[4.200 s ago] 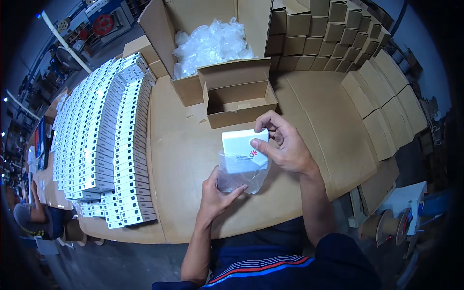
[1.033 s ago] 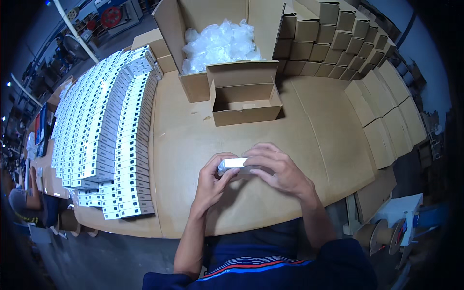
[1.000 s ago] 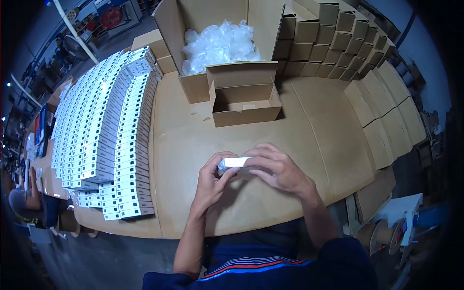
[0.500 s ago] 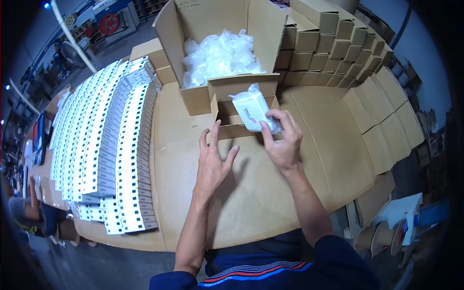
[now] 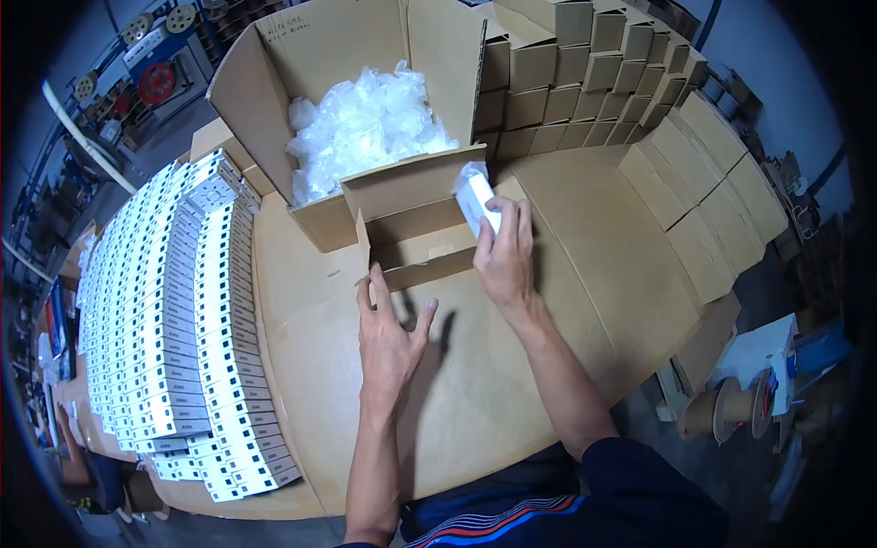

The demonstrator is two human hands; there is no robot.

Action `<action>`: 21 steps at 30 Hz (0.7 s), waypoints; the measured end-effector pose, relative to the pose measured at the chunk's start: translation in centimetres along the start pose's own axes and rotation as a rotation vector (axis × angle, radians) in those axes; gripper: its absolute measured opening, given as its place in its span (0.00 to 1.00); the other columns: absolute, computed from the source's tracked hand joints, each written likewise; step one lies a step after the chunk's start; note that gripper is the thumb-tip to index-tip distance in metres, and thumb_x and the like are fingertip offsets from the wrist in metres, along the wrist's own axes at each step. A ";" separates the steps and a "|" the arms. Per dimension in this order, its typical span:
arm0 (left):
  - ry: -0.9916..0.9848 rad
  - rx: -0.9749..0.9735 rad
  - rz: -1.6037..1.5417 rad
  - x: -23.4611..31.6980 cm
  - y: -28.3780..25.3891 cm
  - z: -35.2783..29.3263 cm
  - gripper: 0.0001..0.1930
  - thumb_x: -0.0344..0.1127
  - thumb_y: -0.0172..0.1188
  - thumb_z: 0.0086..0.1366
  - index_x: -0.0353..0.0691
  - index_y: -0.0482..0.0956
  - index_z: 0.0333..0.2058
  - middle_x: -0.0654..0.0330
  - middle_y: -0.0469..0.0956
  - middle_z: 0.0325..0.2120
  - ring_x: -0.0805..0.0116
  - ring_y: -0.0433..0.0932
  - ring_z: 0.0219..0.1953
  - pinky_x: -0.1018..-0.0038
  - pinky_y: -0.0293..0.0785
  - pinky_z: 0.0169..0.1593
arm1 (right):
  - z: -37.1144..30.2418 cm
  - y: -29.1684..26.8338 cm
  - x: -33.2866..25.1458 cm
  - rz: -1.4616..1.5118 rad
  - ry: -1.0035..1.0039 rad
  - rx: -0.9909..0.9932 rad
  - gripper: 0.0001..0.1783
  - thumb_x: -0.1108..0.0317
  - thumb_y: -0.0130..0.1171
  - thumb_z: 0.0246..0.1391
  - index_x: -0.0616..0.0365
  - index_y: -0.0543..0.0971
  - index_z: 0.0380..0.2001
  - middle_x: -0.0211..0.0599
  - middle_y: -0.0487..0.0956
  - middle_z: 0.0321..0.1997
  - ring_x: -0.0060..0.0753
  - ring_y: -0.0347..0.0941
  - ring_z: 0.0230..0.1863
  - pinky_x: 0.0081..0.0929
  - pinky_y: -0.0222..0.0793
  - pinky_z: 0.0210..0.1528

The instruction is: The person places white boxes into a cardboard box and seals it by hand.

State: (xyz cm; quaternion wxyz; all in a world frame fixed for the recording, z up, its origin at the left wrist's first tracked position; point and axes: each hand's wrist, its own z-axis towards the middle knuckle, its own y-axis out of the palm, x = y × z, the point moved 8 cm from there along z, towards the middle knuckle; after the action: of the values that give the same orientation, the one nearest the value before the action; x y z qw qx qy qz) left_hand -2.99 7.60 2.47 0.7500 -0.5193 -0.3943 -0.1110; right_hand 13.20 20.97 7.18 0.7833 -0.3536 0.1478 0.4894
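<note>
My right hand [image 5: 508, 260] grips a small white box in a clear plastic bag [image 5: 477, 203], thumb on one side and fingers on the other. That bagged box is tilted, narrow side toward me, at the right end of an open brown carton [image 5: 429, 268]. The carton's back flap stands up, and bare cardboard shows inside. With fingers apart, my left hand [image 5: 391, 342] holds nothing; its fingertips are at the carton's near left corner, perhaps touching it. Behind the carton, a large open cardboard box [image 5: 320, 224] contains a heap of clear plastic bags [image 5: 370, 123].
Long stacked rows of white boxes [image 5: 228, 356] line the table's left side. Many small brown cartons [image 5: 557, 91] are piled at the back right, with folded cartons [image 5: 713, 196] leaning at the right edge. Cable spools [image 5: 717, 416] stand beyond it. Another person's arm [image 5: 73, 447] shows far left.
The view has shifted, so the table sits differently in it. My right hand has turned the bagged box narrow side toward me, nearer the carton's right end. My left hand stays spread near the carton.
</note>
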 end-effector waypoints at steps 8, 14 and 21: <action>0.034 0.063 0.011 0.0 0.2 -0.6 0.46 0.49 0.67 0.65 0.35 0.52 0.72 0.33 0.59 0.65 0.37 0.68 0.63 0.54 0.71 0.63 | 0.9 1.3 3.1 -0.114 0.004 -0.130 0.14 0.80 0.57 0.58 0.67 0.68 0.46 0.60 0.71 0.45 0.68 0.73 0.43 0.53 0.72 0.44; 0.056 0.065 -0.002 0.0 1.0 -0.1 0.46 0.46 0.67 0.65 0.35 0.50 0.72 0.32 0.59 0.64 0.34 0.69 0.61 0.53 0.72 0.61 | 1.3 1.4 5.1 -0.115 0.093 -0.159 0.08 0.77 0.64 0.52 0.69 0.77 0.36 0.58 0.77 0.38 0.65 0.75 0.40 0.52 0.70 0.44; 0.158 0.093 -0.031 -0.6 -0.6 -0.4 0.45 0.40 0.66 0.66 0.35 0.48 0.73 0.30 0.59 0.64 0.34 0.66 0.64 0.54 0.72 0.62 | 0.1 2.9 4.9 -0.150 0.139 -0.165 0.06 0.75 0.64 0.54 0.68 0.83 0.34 0.56 0.78 0.38 0.60 0.76 0.41 0.47 0.71 0.45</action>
State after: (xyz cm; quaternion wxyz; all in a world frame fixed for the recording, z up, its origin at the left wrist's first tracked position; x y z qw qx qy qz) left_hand -3.50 6.85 2.37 0.8004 -0.4673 -0.3465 -0.1447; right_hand 13.01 25.03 3.28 0.7740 -0.4598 0.1342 0.4140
